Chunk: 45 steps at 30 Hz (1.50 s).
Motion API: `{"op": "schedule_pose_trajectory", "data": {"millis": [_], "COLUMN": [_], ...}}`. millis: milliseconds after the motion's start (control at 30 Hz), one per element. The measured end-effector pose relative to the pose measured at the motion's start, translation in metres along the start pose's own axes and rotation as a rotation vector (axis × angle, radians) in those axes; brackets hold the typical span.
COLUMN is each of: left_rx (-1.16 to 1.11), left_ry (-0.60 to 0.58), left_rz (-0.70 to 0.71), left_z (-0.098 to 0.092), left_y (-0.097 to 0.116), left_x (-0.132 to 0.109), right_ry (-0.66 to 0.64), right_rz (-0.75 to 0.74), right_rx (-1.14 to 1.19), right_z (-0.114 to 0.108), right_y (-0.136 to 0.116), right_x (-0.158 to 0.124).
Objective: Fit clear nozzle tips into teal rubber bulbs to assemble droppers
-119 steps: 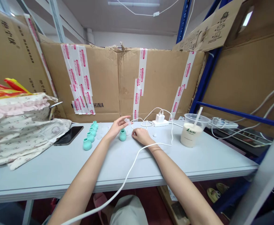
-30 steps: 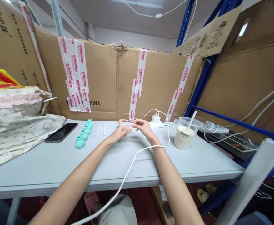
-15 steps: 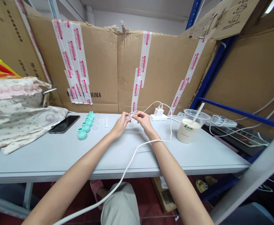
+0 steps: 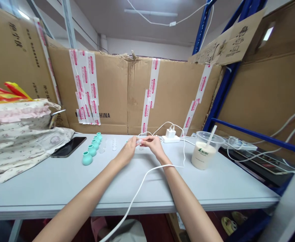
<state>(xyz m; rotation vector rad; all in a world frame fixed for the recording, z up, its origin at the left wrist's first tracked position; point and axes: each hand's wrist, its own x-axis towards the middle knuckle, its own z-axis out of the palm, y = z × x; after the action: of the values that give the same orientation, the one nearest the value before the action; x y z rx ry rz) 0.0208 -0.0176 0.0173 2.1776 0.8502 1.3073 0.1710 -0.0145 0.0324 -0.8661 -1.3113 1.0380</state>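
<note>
Near the back of the table, my left hand (image 4: pixel 129 150) and my right hand (image 4: pixel 153 145) meet with bent fingers. Between their fingertips is a small clear plastic piece (image 4: pixel 138 142), pinched from both sides; its exact kind is too small to make out. Another clear item (image 4: pixel 141 148) shows faintly just below the fingers. Left of my hands, several small turquoise round-bellied pots (image 4: pixel 87 158) stand in a row running toward the back. Beside that row are clear small pieces (image 4: pixel 102 147) and a narrow clear beaded strip (image 4: pixel 114 144).
A black phone (image 4: pixel 69 147) lies left, beside a flowered cloth bag (image 4: pixel 16 137). On the right stands a plastic cup (image 4: pixel 203 154) with a straw. A white cable (image 4: pixel 147 172) crosses over my right forearm, and a charger on a power strip (image 4: pixel 171 138) sits behind. Cardboard (image 4: pixel 112 90) walls the back.
The head view has tilted upward, so the table sits lower in the picture. My hands stay together at the clear piece, with only small finger shifts.
</note>
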Motion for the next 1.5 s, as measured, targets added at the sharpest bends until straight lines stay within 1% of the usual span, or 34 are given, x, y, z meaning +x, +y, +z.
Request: {"op": "schedule_pose_trajectory", "data": {"millis": [133,233,433,500,567,633,700,800,867,900,967,1000,1067,1100,1133,1200,1233,1300,1333,1367,1433,1500], "left_rx": [0.118,0.215,0.278,0.268,0.227,0.206,0.231,0.326,0.389,0.421,0.499,0.541,0.622,0.659,0.699,0.755,0.763,0.740,0.720,0.700,0.666,0.620], "left_ry": [-0.046,-0.082,-0.184,-0.169,-0.100,-0.039,-0.032,-0.101,-0.141,-0.136,-0.055,0.011,0.133,0.165,0.165,0.073,0.007,-0.122,-0.166,-0.192,-0.209,-0.236], "left_rz": [0.014,0.006,0.013,0.023,0.004,-0.014,0.012,0.101,0.170,0.197,0.199,0.166,0.048,-0.019,-0.081,-0.159,-0.169,-0.132,-0.098,-0.060,0.006,0.070], "left_z": [-0.004,-0.006,-0.007,-0.008,-0.008,-0.007,-0.006,-0.003,-0.003,-0.005,-0.013,-0.020,-0.036,-0.043,-0.050,-0.057,-0.057,-0.051,-0.047,-0.042,-0.034,-0.028], "left_y": [0.006,0.008,0.006,0.004,0.000,-0.004,-0.007,-0.008,-0.005,-0.003,0.001,0.002,0.002,0.000,-0.003,-0.011,-0.015,-0.020,-0.021,-0.021,-0.018,-0.014], "left_x": [-0.002,-0.003,-0.003,-0.001,0.002,0.004,0.003,0.000,-0.001,-0.001,0.000,0.001,0.001,-0.001,-0.004,-0.011,-0.015,-0.022,-0.024,-0.026,-0.028,-0.028], "right_ry": [-0.069,-0.096,-0.178,-0.153,-0.111,-0.113,-0.157,-0.202,-0.200,-0.187,-0.126,-0.080,0.014,0.046,0.062,0.053,0.039,0.014,0.008,0.008,0.015,-0.004], "right_rz": [-0.017,-0.022,-0.014,-0.024,-0.033,-0.017,0.010,0.038,0.044,0.044,0.028,0.014,-0.021,-0.038,-0.052,-0.070,-0.074,-0.071,-0.068,-0.064,-0.056,-0.048], "right_rx": [-0.032,-0.062,-0.194,-0.168,-0.129,-0.146,-0.198,-0.224,-0.201,-0.175,-0.099,-0.054,0.035,0.073,0.105,0.142,0.147,0.134,0.125,0.120,0.119,0.119], "right_z": [-0.003,-0.004,-0.005,-0.004,-0.003,-0.001,0.000,0.000,-0.001,-0.002,-0.006,-0.008,-0.012,-0.014,-0.015,-0.016,-0.016,-0.015,-0.014,-0.014,-0.014,-0.015], "right_y": [-0.001,-0.001,-0.003,-0.006,-0.011,-0.015,-0.018,-0.017,-0.015,-0.014,-0.012,-0.012,-0.012,-0.013,-0.013,-0.012,-0.011,-0.010,-0.009,-0.009,-0.009,-0.010], "right_x": [-0.001,-0.002,-0.005,-0.005,-0.006,-0.008,-0.010,-0.010,-0.009,-0.008,-0.006,-0.005,-0.002,-0.001,-0.001,0.000,0.001,0.000,-0.001,-0.002,-0.003,-0.005]}}
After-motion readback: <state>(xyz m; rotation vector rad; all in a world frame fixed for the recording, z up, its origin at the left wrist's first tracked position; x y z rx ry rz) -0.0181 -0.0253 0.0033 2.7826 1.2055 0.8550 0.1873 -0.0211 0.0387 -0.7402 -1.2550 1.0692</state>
